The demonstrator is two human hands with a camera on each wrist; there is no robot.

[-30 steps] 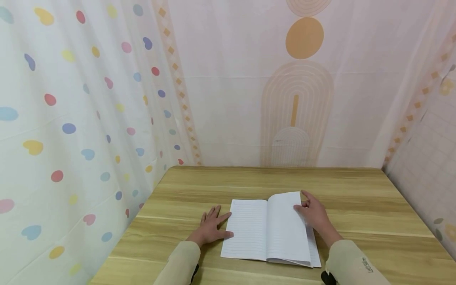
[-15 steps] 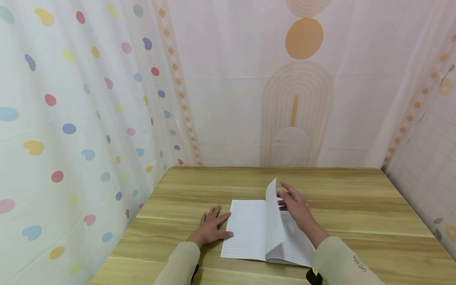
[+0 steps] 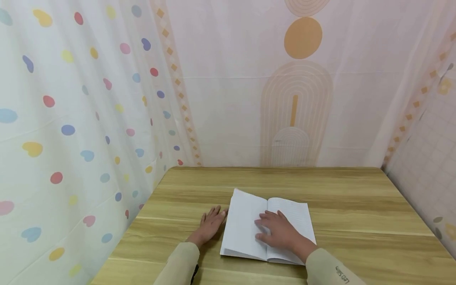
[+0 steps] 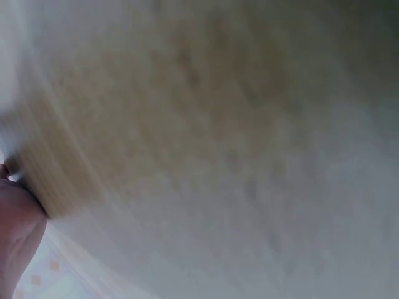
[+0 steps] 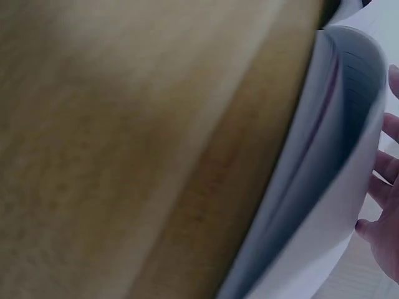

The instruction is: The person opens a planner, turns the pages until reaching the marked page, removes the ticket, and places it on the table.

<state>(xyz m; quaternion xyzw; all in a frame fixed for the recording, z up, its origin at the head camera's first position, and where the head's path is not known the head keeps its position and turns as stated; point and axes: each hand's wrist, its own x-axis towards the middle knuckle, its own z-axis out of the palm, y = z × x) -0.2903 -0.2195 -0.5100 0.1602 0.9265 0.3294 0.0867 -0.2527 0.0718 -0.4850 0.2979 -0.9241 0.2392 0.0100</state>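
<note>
An open notebook [image 3: 246,225] lies on the table, its left page bare white and slightly lifted at the outer edge, its right page lined. My right hand [image 3: 279,231] is over the middle of the notebook, fingers spread and pointing left across the spine. In the right wrist view the fingers of the right hand [image 5: 385,180] touch the curved page [image 5: 330,230], which bows up from the sheets below. My left hand [image 3: 210,225] rests on the table just left of the notebook, fingertips at its left edge. Only part of the left hand [image 4: 19,224] shows in the left wrist view.
The wood-grain table [image 3: 349,206] extends around the notebook on all sides. A curtain with coloured dots [image 3: 89,118] hangs on the left, and a pale patterned curtain [image 3: 228,118] hangs behind the table's far edge.
My right hand has moved left with the page, which has turned over from the right side onto the left. The left hand has shifted slightly, its thumb no longer showing on the page.
</note>
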